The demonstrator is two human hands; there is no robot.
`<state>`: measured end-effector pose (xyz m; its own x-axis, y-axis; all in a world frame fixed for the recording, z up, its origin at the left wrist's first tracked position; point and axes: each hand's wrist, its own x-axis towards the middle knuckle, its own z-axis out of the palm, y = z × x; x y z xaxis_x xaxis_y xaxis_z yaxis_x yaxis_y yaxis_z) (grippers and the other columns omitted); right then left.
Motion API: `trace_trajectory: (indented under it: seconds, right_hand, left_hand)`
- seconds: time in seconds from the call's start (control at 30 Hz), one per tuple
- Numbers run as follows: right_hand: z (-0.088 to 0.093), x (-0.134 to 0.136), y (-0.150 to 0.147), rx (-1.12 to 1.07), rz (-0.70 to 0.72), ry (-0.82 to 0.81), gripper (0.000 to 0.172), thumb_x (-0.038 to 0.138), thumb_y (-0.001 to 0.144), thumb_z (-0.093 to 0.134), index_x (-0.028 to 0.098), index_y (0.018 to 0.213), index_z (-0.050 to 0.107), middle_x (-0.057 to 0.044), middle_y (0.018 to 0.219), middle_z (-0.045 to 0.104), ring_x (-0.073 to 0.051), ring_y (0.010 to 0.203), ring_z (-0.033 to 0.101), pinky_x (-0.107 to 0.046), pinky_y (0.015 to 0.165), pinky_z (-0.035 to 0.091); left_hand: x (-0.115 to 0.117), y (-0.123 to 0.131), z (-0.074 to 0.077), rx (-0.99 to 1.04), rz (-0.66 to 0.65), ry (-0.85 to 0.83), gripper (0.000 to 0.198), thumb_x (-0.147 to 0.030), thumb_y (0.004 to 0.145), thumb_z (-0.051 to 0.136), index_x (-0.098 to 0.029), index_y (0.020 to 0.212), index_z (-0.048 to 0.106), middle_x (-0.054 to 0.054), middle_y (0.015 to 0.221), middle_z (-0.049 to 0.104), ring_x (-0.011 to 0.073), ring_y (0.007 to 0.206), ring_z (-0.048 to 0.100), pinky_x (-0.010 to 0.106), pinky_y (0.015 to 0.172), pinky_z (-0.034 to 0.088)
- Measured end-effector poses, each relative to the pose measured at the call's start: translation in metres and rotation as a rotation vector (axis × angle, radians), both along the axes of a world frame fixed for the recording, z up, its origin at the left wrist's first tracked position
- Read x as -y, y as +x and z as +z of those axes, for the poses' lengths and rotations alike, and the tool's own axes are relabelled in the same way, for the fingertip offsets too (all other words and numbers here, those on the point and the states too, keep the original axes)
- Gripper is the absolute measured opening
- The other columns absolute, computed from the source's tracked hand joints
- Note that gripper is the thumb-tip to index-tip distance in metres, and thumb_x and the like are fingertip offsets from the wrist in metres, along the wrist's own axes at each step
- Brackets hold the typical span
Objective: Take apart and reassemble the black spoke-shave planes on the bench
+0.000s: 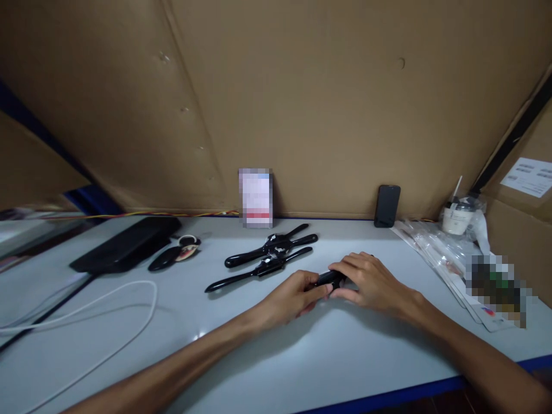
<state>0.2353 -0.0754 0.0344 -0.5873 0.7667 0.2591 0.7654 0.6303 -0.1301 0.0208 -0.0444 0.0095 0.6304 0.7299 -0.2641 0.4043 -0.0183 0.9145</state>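
Note:
Both hands meet above the white tabletop, a little right of centre. My left hand (297, 292) is closed, with thumb and fingers pinching a glossy black object (324, 279). My right hand (366, 282) curls over the other end of the same piece, fingers on top and thumb below. Most of this object is covered by fingers, so its full shape and kind cannot be made out. Just left of the hands lie several black two-handled tools that look like spokeshaves (233, 280), side by side at a slant, with shiny metal in their middles.
A black box-shaped device (125, 247), a key fob (164, 259) and a white cable (149, 310) lie left. A lit screen (257, 198) and a dark phone (387, 206) lean against the cardboard wall (302, 115). Right are plastic packets (448, 276) and a cup (456, 219).

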Motion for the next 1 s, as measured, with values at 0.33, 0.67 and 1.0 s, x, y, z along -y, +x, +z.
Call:
trace_trajectory:
  seconds: [0.33,0.67,1.0]
  right_hand:
    - [0.012,0.0,0.007,0.084,0.058,-0.025,0.03,0.029,0.092,0.075,0.016,0.118,0.068,-0.012,0.106,0.073,-0.027,0.098,0.064,-0.042,0.09,0.049]
    - [0.011,0.0,0.007,0.102,0.053,-0.008,0.035,0.03,0.092,0.074,0.016,0.123,0.067,-0.01,0.101,0.073,-0.026,0.093,0.065,-0.038,0.085,0.049]
    - [0.013,0.003,0.005,0.12,0.05,0.022,0.029,0.028,0.093,0.071,0.016,0.119,0.066,-0.01,0.101,0.073,-0.025,0.094,0.063,-0.038,0.085,0.047]
  left_hand:
    - [0.001,0.0,0.006,-0.05,-0.005,-0.016,0.041,-0.062,0.08,0.061,-0.021,0.075,0.058,-0.011,0.043,0.039,0.0082,0.035,0.025,0.025,0.04,0.021]
    - [-0.001,0.0,-0.002,-0.058,0.019,-0.025,0.046,-0.065,0.08,0.063,-0.023,0.069,0.05,-0.011,0.042,0.037,0.0083,0.038,0.027,0.025,0.044,0.016]
    - [-0.002,0.001,-0.007,-0.041,0.023,0.02,0.047,-0.067,0.073,0.063,-0.023,0.066,0.048,-0.011,0.045,0.033,0.0085,0.044,0.025,0.026,0.049,0.016]
